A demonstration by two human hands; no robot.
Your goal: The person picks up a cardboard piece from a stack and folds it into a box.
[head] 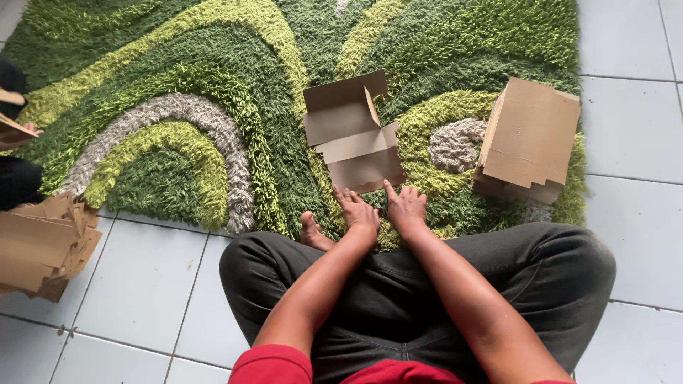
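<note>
I sit cross-legged at the edge of a green shag rug (213,85). A flat, partly unfolded brown cardboard box blank (352,131) lies on the rug just ahead of me. My left hand (358,213) and my right hand (407,210) rest side by side on the rug at the blank's near edge, fingers spread, fingertips touching or almost touching the cardboard. Neither hand holds anything.
A stack of flat cardboard blanks (530,142) lies on the rug to the right. Another pile of cardboard pieces (43,245) sits on the pale tiled floor at left. Another person's dark-clothed limbs (14,178) and held cardboard show at the left edge.
</note>
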